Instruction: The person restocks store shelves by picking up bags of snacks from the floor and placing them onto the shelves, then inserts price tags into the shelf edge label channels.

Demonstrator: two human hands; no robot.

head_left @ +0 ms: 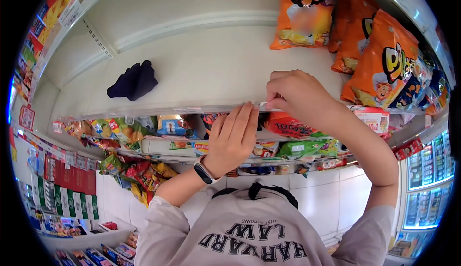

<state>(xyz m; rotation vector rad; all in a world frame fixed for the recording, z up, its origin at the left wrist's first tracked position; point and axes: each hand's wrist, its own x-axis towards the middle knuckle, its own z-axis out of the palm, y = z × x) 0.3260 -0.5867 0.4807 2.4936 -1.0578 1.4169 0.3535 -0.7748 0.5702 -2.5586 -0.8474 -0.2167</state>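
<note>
My left hand, with a dark fitness band at the wrist, lies with fingers stretched out against the shelf's front edge. Its fingertips touch the clear label strip there. Just to the right, my right hand is closed in a pinch at the same strip. A small white price label shows beside its thumb and fingertip. On the shelf board behind the hands, a crumpled dark cloth lies to the left.
Orange snack bags stand at the shelf's right end, with blue bags beside them. Lower shelves hold several colourful snack packs. A red-and-white price sign hangs on the edge at right. Lit drink coolers stand at far right.
</note>
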